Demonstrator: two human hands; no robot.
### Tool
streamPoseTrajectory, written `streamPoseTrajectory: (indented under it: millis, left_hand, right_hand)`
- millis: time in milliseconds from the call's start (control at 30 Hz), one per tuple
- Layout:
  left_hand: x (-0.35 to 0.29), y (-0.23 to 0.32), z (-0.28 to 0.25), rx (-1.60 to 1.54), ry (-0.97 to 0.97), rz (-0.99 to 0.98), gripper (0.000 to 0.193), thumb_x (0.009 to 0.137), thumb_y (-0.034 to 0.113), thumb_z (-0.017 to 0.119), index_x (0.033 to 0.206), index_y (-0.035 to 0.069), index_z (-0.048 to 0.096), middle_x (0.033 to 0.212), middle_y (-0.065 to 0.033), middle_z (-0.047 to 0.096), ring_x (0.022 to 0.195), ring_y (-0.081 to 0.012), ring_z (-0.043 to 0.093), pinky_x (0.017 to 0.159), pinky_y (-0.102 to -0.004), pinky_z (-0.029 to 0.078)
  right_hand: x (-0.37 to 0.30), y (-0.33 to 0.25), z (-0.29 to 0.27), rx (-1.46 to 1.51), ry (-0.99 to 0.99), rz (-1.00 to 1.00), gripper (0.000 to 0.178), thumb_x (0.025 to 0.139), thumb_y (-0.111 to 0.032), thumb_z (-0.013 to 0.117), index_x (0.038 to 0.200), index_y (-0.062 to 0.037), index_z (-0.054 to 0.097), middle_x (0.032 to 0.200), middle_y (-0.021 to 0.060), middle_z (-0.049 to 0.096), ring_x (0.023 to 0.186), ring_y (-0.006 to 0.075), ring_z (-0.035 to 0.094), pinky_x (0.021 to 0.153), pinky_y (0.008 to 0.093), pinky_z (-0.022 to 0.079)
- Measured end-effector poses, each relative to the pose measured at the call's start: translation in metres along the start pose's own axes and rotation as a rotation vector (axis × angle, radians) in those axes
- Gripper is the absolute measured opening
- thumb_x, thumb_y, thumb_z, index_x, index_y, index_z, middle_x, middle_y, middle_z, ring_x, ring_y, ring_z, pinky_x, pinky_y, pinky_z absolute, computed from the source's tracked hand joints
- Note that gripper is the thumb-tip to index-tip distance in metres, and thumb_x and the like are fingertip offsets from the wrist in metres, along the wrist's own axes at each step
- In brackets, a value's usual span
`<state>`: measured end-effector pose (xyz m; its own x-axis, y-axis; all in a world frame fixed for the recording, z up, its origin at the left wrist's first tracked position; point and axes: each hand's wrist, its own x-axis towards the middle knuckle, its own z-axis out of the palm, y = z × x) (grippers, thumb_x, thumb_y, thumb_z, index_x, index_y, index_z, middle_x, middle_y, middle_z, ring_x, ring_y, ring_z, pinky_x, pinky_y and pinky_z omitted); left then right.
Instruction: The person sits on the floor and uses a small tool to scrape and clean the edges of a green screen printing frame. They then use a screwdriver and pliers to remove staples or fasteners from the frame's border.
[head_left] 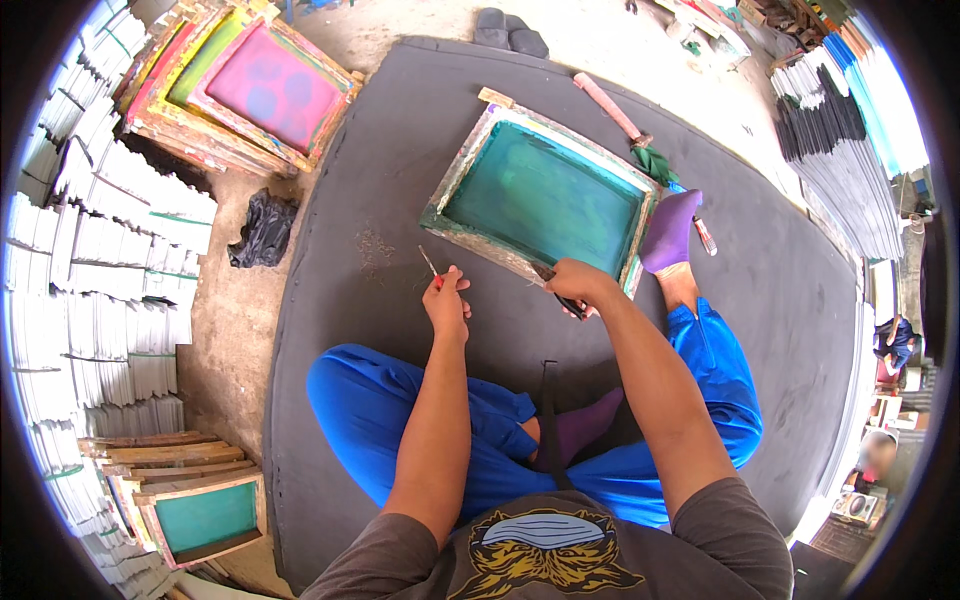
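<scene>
My left hand is closed around a thin tool with a red handle that looks like a screwdriver, its blade pointing away from me. My right hand grips dark-handled pliers, whose jaws are at the near edge of a silk-screen frame. This worn wooden frame lies tilted on the dark mat, with green mesh inside it. Small scraps that look like staples are scattered to the left of the frame. My purple-socked foot rests against the frame's right side.
Beyond the frame lie a pink rod and a dark green cloth. A red-handled tool is beside my foot. More screen frames are stacked at far left, others at near left. Bundled white sheets line the left side.
</scene>
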<state>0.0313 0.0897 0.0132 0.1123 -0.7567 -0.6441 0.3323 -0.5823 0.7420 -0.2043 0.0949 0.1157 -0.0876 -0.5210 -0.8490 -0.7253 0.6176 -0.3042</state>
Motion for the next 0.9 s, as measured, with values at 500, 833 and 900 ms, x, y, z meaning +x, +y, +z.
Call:
streamPoseTrajectory:
  millis: [500, 833, 900]
  left_hand:
    - [-0.002, -0.002, 0.003, 0.02, -0.012, -0.008, 0.031, 0.1, 0.031, 0.066, 0.107, 0.001, 0.068, 0.088, -0.0091, 0.069, 0.043, -0.0122, 0.046, 0.04, -0.0302, 0.036]
    - [-0.002, -0.007, 0.005, 0.058, -0.019, -0.016, 0.032, 0.101, 0.032, 0.066, 0.106, 0.001, 0.069, 0.088, -0.0095, 0.07, 0.041, -0.012, 0.046, 0.039, -0.0292, 0.035]
    - [-0.003, -0.009, 0.003, 0.068, -0.027, -0.01, 0.032, 0.1, 0.033, 0.068, 0.105, 0.002, 0.069, 0.089, -0.0092, 0.07, 0.041, -0.0119, 0.046, 0.039, -0.0288, 0.035]
  right_hand:
    - [-0.002, 0.006, 0.072, 0.19, 0.417, -0.078, 0.034, 0.092, -0.02, 0.058, 0.089, 0.0135, 0.064, 0.071, 0.0249, 0.069, 0.057, 0.036, 0.071, 0.057, 0.0471, 0.058]
    - [0.028, 0.028, 0.12, 0.122, 0.767, -0.152, 0.037, 0.095, -0.027, 0.06, 0.101, 0.0088, 0.063, 0.083, 0.0317, 0.07, 0.082, 0.0495, 0.071, 0.076, 0.0573, 0.057]
    - [0.03, 0.026, 0.129, 0.139, 0.826, -0.157, 0.036, 0.096, -0.029, 0.061, 0.101, 0.0065, 0.063, 0.083, 0.0312, 0.07, 0.083, 0.0509, 0.07, 0.077, 0.0589, 0.056]
